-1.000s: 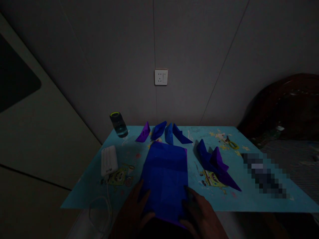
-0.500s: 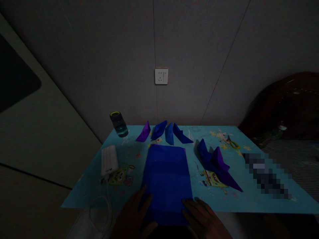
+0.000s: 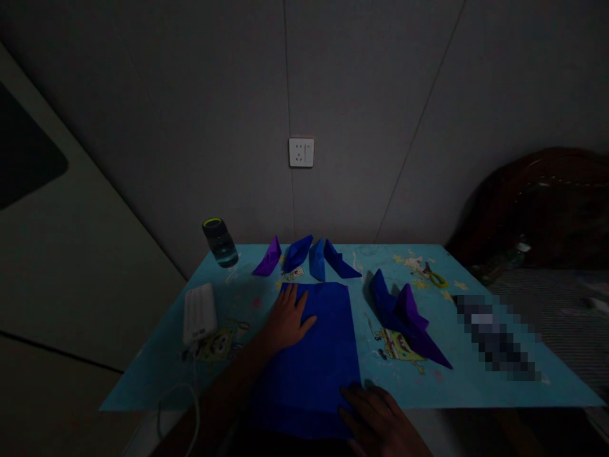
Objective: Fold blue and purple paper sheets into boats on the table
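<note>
A sheet of blue paper (image 3: 326,355) with faint creases lies flat at the front middle of the table. My left hand (image 3: 287,317) rests on its far left part, fingers spread and pointing away from me. At the near right corner of the sheet, my right hand (image 3: 373,412) lies with its fingers extended over the edge. Neither hand grips anything. Beyond the sheet stand several folded paper boats, among them a purple boat (image 3: 269,258) and a dark blue boat (image 3: 298,254). A larger blue and purple paper boat (image 3: 404,318) sits to the right.
On the left are a dark water bottle (image 3: 221,242) and a white power bank (image 3: 200,311) with a cable. Yellow-handled scissors (image 3: 436,276) and a pixelated dark object (image 3: 495,339) lie on the right. A wall socket (image 3: 301,152) is above the blue table cover (image 3: 157,374).
My left hand has moved forward from the near left edge of the paper to its far left part. My right hand stays at the near right corner. The view has shifted slightly.
</note>
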`<state>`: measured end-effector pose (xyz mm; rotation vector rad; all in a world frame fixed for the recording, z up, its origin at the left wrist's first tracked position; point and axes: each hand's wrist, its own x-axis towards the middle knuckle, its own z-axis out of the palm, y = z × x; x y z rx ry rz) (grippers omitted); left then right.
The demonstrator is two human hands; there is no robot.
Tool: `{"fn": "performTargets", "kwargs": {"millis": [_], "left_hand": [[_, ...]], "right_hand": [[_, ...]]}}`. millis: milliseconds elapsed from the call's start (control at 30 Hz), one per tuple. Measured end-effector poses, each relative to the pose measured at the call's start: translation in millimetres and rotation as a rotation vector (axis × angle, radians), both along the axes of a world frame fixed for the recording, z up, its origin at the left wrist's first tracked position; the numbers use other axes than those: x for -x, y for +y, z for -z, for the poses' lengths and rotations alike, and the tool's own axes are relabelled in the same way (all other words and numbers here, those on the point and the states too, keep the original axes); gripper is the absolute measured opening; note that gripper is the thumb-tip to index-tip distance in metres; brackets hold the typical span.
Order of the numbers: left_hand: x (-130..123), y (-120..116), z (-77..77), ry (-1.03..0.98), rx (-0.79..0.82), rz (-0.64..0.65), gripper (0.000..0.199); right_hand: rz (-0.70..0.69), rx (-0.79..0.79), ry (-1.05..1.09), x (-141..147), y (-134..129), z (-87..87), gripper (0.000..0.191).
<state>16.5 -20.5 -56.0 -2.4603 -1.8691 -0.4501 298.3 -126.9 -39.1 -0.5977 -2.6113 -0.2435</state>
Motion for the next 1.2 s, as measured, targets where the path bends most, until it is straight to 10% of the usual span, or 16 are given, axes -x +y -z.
{"fn": "performTargets", "kwargs": {"millis": [167,400,567,767,1200], "left_hand": [[3.9,-3.2,10.1,-0.001,-0.026,0.006,0.068],[-6.9,-6.5,-20.7,0.074,-0.057,0.018,0.054],[-42.2,-14.0,-41.6,0.033,0.013,0.223,0.060],[-69.0,-2.7,-23.8,-0.005,0.107,0.387,0.068],[-65.7,-1.4,-18.9,-0.114,0.104,0.380,0.065]], "right_hand": [[0.044,0.093,0.003,1.2,-0.3,8.1,0.035],[-0.043,0.065,-0.069,-2.4,4.1,-22.2,0.057],[0.309,0.002,0.081,-19.3,23.7,-30.6,0.035],[0.757,-0.129,0.089,-31.7,67.6,-18.0,0.038],[0.816,-0.091,0.066,-28.3,102.9,-1.0,0.016]]}}
